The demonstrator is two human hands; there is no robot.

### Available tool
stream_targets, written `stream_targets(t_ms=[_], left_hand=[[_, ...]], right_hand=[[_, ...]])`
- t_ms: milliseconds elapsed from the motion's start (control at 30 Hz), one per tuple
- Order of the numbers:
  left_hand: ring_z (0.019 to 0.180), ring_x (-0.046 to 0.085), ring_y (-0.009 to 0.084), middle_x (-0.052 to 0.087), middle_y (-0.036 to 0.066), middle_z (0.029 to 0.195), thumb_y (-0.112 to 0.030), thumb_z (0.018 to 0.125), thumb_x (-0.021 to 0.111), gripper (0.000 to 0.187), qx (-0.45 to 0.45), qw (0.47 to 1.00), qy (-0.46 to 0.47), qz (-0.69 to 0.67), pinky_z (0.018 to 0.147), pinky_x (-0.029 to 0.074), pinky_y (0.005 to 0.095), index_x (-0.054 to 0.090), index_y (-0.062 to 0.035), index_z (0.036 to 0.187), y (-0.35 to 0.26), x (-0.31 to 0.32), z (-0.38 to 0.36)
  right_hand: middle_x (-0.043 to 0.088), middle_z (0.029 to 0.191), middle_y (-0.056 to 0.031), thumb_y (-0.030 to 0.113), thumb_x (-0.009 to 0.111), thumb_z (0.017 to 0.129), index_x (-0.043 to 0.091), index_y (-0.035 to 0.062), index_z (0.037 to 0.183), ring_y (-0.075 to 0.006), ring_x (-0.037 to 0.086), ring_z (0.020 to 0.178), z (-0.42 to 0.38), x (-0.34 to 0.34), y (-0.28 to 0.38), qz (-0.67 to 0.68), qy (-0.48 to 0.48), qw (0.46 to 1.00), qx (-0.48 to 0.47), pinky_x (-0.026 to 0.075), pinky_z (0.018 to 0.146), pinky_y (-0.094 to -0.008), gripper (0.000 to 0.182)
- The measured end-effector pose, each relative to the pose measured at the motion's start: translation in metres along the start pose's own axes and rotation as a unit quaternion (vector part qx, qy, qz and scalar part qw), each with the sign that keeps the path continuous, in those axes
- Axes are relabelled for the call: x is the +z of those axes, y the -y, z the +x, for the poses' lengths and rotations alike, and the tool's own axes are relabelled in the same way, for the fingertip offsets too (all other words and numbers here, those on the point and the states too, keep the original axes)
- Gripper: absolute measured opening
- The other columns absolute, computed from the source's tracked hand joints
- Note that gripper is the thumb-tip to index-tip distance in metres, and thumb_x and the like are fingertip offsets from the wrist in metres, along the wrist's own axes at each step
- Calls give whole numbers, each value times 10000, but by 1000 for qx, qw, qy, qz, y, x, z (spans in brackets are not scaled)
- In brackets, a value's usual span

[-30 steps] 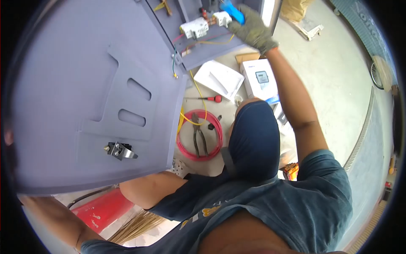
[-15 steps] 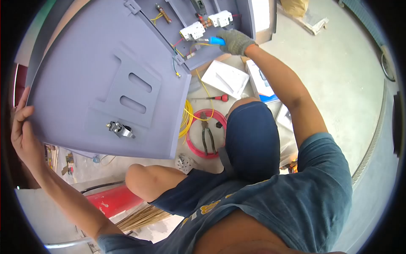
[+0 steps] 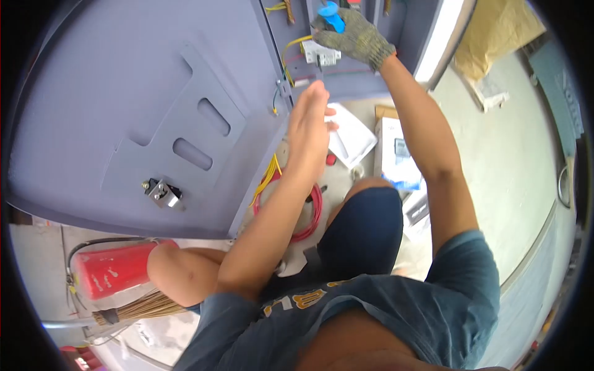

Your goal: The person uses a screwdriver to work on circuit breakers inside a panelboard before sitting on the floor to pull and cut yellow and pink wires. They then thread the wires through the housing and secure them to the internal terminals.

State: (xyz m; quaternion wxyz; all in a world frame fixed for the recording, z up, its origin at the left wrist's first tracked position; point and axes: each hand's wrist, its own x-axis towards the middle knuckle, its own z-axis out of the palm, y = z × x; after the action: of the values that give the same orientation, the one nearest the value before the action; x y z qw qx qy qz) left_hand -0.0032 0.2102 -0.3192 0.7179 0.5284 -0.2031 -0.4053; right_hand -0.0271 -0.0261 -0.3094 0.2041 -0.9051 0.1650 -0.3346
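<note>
My right hand (image 3: 356,38), in a grey knit glove, is closed around a blue-handled screwdriver (image 3: 334,17) inside the grey metal cabinet (image 3: 405,59). Its shaft does not show clearly. Just below the glove is a white circuit breaker (image 3: 323,54) with a yellow wire (image 3: 288,51) running beside it. My bare left hand (image 3: 311,127) is raised in front of the cabinet's lower edge, just below the breaker. Its fingers are somewhat apart and bent, with nothing visible in them. The cabinet door (image 3: 148,80) stands swung out to the left, its metal latch (image 3: 164,193) near the lower edge.
On the floor lie a white tray-like box (image 3: 352,139), a printed box (image 3: 396,154), a pink wire coil (image 3: 315,216) and yellow wire (image 3: 266,182). A red fire extinguisher (image 3: 114,270) and a straw broom (image 3: 145,305) lie at lower left. A brown paper bag (image 3: 495,37) is at upper right.
My left hand has left the door's outer edge and come across to the cabinet. My right hand has risen slightly with the screwdriver, whose handle now points upward. The view has shifted.
</note>
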Motion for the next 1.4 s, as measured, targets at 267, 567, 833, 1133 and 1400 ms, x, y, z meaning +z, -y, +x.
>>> stream_targets(t_ms=[267,567,833,1133,1400], left_hand=[[832,536,120,619,-21,941,-340,934,626,239,40,956,-40,-288,684,431,289,587,-111,989,13,53,154],[1073,553,240,599,97,1154,-297,1002,500,284,74,939,-11,-336,995,409,399,554,-49,1130,-23,51,179],[928,533,155,604,34,1009,-275,957,567,226,110,918,34,-380,805,414,327,575,-82,1074,-17,50,179],[613,464,154,467,3,647,-299,914,486,256,-54,935,-43,-348,601,384,326,491,-124,726,1,34,160],[522,420,155,404,1,569,-249,909,530,271,-46,987,92,-120,540,368,316,492,-110,680,-23,38,103]], right_hand=[[663,842,-135,347,686,825,654,69,983,-316,636,789,6,-9,11,57,31,996,68,499,727,-387,322],[665,869,-178,378,659,805,659,62,943,-368,629,819,28,2,38,22,-148,980,134,490,730,-458,344],[662,856,-174,341,632,803,659,60,935,-371,632,828,43,-19,43,8,-122,985,124,488,736,-454,311],[661,835,-168,383,652,788,660,67,903,-342,623,772,22,-21,37,10,44,992,114,491,716,-437,336],[670,813,-95,440,721,785,697,92,959,-243,631,741,-14,-70,25,58,160,985,40,496,714,-356,390]])
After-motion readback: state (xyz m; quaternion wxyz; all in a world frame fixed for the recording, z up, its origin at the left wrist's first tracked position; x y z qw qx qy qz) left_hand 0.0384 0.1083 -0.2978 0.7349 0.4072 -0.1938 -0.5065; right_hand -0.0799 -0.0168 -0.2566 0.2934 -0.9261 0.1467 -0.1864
